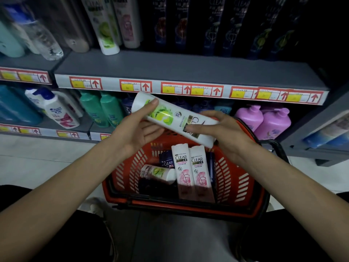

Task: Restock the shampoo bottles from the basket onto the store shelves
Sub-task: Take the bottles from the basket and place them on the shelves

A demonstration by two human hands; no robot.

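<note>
A white shampoo bottle with a green lime label (170,118) lies tilted in the air above the red basket (243,178), cap end up and to the left. My left hand (139,129) holds its upper end, thumb over the label. My right hand (224,133) grips the lower end from the right. Inside the basket stand two white bottles with pink flowers (190,174), a small lime bottle (158,173) lying on its side and dark bottles (167,160). The grey shelf (179,69) runs across above.
On the upper shelf stand lime and pink white bottles (105,27) and dark bottles (217,25). The lower shelf holds teal bottles (102,108), a white and blue pump bottle (56,112) and purple jugs (264,120). The basket sits on a pale floor.
</note>
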